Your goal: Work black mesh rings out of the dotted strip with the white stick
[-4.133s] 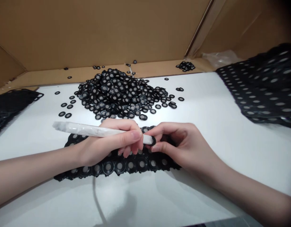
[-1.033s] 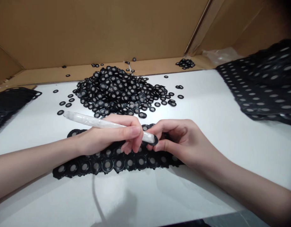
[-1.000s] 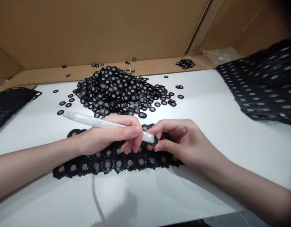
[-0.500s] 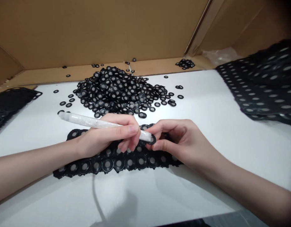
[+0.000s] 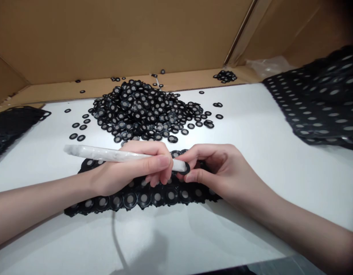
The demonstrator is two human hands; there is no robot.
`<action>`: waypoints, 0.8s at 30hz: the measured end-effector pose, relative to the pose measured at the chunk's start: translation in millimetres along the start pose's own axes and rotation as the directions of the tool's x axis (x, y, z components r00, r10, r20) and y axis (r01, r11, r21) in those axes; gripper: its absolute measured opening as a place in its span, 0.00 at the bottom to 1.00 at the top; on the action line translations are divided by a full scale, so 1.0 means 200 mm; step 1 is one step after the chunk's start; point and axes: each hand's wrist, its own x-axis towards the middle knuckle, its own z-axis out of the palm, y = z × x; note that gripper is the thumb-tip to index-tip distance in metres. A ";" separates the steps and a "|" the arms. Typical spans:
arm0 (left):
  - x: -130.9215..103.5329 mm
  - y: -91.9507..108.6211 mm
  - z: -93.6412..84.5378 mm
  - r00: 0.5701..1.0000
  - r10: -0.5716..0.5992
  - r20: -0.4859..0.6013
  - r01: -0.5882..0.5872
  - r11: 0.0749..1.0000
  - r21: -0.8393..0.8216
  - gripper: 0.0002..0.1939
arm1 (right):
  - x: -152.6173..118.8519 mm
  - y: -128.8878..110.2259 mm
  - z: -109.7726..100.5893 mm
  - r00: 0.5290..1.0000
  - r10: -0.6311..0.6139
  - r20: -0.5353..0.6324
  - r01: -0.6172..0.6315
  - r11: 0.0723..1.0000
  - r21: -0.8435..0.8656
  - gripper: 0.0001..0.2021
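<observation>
My left hand [image 5: 139, 164] is closed around a white pen-like stick [image 5: 101, 153] that looks wrapped in clear plastic. The stick lies almost level, and its right end meets a small black ring-shaped disc [image 5: 187, 168]. Thumb and fingertips of my right hand [image 5: 215, 168] pinch that disc by its right edge. Under both hands lies a black sheet of joined round pieces with grey centres [image 5: 143, 198], partly covered by my hands. Whether the stick's tip goes into the disc or only touches its face I cannot tell.
Behind my hands rises a heap of loose black discs [image 5: 139, 110], with several scattered around it. A black dotted sheet [image 5: 316, 103] lies at the right, another dark sheet [image 5: 12, 126] at the left. Cardboard walls [image 5: 121, 38] enclose the back of the white table [image 5: 251, 236].
The stick's left end has dipped and shifted a little left, with its tip still at the disc. My left hand has moved slightly; my right hand keeps its pinch.
</observation>
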 end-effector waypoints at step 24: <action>0.03 -0.01 -0.03 0.993 -0.022 0.117 0.024 1.000 -0.013 0.17 | 0.00 0.00 -0.01 0.997 -0.037 0.067 0.034 0.999 0.041 0.05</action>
